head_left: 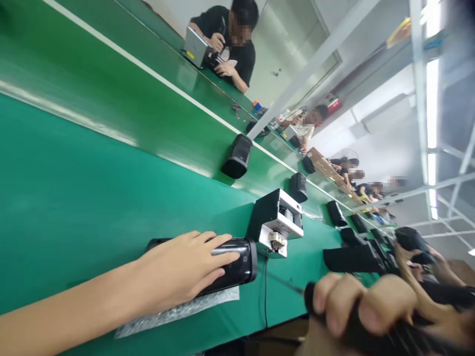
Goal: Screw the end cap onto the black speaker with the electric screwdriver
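Resting flat, fingers spread, left hand point(181, 274) on a glossy black cylindrical speaker point(226, 264) lying on its side — pressing down on it, not pinching. Under the speaker, a strip of clear bubble wrap point(174, 312) on the green bench mat point(74, 207). Wrapped tight in a fist at the lower right, right hand point(356, 309) around the black ribbed handle of a screwdriver point(371, 336), thin shaft pointing toward the speaker. Just beyond the speaker, a small black-and-silver box-shaped machine point(276, 222) with a thin black cable point(265, 296). Farther along — a row of similar black speakers point(237, 155) on the green conveyor belt point(129, 99), other seated people working opposite and beside.
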`<state>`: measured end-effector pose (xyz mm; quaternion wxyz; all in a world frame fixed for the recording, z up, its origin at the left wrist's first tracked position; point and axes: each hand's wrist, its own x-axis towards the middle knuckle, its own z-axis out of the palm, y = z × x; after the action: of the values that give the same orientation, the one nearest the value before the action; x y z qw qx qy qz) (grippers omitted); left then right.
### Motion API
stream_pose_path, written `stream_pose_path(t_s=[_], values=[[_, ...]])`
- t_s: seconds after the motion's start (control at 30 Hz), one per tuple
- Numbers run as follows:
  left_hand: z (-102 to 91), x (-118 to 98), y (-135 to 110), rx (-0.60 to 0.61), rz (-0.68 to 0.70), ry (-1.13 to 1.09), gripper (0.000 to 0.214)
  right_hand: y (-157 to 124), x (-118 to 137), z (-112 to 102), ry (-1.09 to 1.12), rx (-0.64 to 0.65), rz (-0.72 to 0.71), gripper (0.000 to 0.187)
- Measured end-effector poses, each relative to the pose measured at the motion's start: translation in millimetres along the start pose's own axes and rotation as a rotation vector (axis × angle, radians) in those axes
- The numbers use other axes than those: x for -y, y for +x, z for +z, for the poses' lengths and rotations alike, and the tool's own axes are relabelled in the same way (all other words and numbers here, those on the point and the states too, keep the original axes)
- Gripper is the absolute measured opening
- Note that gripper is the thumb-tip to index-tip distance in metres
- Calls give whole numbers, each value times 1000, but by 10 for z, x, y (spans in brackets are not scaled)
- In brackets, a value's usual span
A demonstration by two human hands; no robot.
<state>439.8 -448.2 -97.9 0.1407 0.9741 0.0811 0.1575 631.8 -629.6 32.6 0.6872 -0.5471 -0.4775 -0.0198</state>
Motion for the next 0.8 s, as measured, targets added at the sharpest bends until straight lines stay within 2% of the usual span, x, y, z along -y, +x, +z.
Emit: stream_pose_path(t_s=[0.07,0.13,0.27,0.37,0.47,0.57,0.73,0.8], values=[[46,39,-18,-6,6,5,51,337,-62,-67,-42,-247,-76,37],[74,65,-32,-2,-4,-10,55,634,-219,-103,-61,-317,-89,37],[97,96,-77,1,-24,-19,60,942,-628,-115,-36,-325,-86,44],[121,127,-118,-16,-16,-16,62,943,-840,-114,-19,-306,-36,51],[129,145,-130,-46,-10,-35,60,817,-890,-116,3,-230,65,57],[112,124,-103,-53,-7,-71,55,595,-721,-84,24,-155,175,56],[18,47,-22,-30,-32,-113,45,254,-45,-118,116,-148,195,46],[-46,22,13,3,-28,-114,43,182,157,-223,104,13,156,24]])
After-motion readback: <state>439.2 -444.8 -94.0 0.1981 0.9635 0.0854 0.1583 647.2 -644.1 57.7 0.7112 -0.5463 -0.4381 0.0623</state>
